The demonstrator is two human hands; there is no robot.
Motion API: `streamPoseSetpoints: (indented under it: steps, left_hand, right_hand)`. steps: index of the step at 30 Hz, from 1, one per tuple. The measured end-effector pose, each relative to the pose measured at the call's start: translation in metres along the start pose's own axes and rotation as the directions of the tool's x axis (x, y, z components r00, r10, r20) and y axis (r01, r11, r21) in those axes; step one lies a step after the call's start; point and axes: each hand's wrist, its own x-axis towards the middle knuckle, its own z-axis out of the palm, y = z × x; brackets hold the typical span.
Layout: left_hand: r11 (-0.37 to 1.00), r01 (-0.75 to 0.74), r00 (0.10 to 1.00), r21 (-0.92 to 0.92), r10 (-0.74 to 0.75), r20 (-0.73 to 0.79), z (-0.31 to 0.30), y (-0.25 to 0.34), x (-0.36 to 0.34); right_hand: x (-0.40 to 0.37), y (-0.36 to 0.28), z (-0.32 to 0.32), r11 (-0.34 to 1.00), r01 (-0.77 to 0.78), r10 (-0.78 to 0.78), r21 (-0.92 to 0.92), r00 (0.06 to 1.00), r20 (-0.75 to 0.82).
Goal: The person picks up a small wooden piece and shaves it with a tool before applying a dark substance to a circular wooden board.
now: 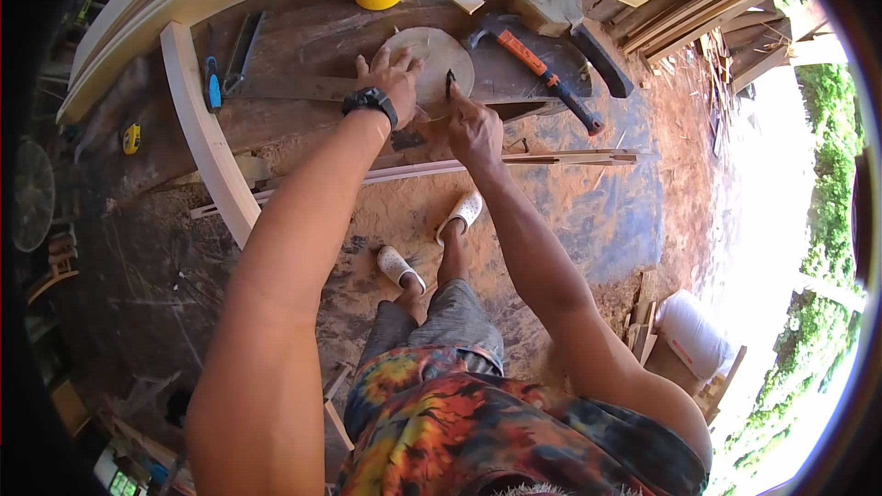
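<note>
Flatly, left hand point(390, 83) splays on disc point(446, 48) (pale, round); right hand point(476, 131) grips black object point(449, 83).

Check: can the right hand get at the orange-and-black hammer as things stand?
Likely yes: the hammer lies just right of the right hand, nothing visibly blocking between, but the hand would probably first have to let go of the small dark object it seems to hold.

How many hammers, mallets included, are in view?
2: an orange hammer right of the round disc, and a black-handled mallet just beyond it. Others may be hidden.
</note>
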Motion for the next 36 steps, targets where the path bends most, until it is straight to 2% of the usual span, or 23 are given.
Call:
streamPoseSetpoints:
  steps: [2,4,5,8,12,16,21,28,29,30,31,32,33,34,35,36]
  left_hand:
    - [1.0,0.0,1.0,0.013,0.0,-0.003,0.0,-0.001,0.002]
    - [1.0,0.002,1.0,0.012,-0.002,-0.005,0.001,-0.002,0.002]
    - [1.0,-0.002,1.0,0.011,0.002,-0.004,0.003,-0.001,0.002]
    - [1.0,0.005,1.0,0.001,-0.005,-0.003,0.001,-0.001,0.002]
    - [1.0,0.023,0.999,-0.01,-0.023,0.028,-0.003,0.0,0.0]
    - [1.0,0.001,1.0,-0.002,-0.001,0.005,0.003,0.0,0.0]
    - [1.0,0.008,1.0,0.004,-0.008,0.03,-0.003,0.0,0.0]
    - [1.0,0.015,1.0,-0.004,-0.015,0.01,-0.002,0.004,0.001]
    - [1.0,0.018,1.0,0.006,-0.018,0.009,0.0,0.002,0.001]
    - [1.0,0.024,1.0,0.004,-0.024,0.013,-0.001,0.002,0.0]
    - [0.999,0.032,0.999,-0.023,-0.031,0.014,-0.003,0.003,-0.002]
    - [0.998,0.037,0.999,-0.046,-0.036,0.012,-0.006,0.005,-0.004]
    - [0.998,0.035,0.999,-0.046,-0.034,0.015,-0.004,0.005,-0.003]
    - [0.998,0.036,0.999,-0.043,-0.035,0.012,-0.003,0.005,-0.002]
    - [0.998,0.038,0.999,-0.04,-0.038,0.01,-0.002,0.004,-0.002]
    - [0.998,0.042,0.999,-0.042,-0.041,0.013,-0.003,0.005,-0.003]
  right_hand:
    - [-0.013,0.001,-0.005,0.997,0.046,-0.044,0.056,0.998,-0.039]
    - [-0.019,0.004,-0.005,0.999,-0.018,0.017,0.047,1.0,0.016]
    - [-0.011,0.007,0.0,0.996,0.032,-0.03,0.079,0.999,-0.028]
    - [0.004,-0.003,0.0,0.999,-0.006,0.005,-0.034,0.999,-0.031]
    - [-0.024,-0.001,-0.007,1.0,-0.016,0.016,0.009,1.0,0.0]
    - [0.008,0.003,0.003,1.0,-0.008,0.008,0.019,1.0,-0.007]
    - [-0.024,0.001,-0.008,1.0,0.007,-0.007,0.019,1.0,0.009]
    - [0.011,0.003,-0.003,1.0,0.012,-0.012,0.018,0.999,-0.035]
    - [0.004,0.004,-0.006,0.957,-0.134,0.135,0.256,0.991,0.013]
    - [-0.003,0.003,-0.012,0.838,-0.282,0.266,0.467,0.959,0.101]
    - [-0.007,0.0,-0.023,0.705,-0.353,0.272,0.616,0.936,0.226]
    - [-0.011,-0.001,-0.026,0.703,-0.359,0.277,0.614,0.933,0.229]
    - [-0.013,-0.002,-0.028,0.43,-0.419,0.293,0.8,0.903,0.316]
    - [-0.015,-0.003,-0.03,0.106,-0.444,0.276,0.89,0.873,0.402]
    - [-0.018,-0.002,-0.037,0.014,-0.485,0.207,0.875,0.857,0.472]
    - [-0.02,-0.002,-0.038,0.013,-0.488,0.206,0.873,0.855,0.476]
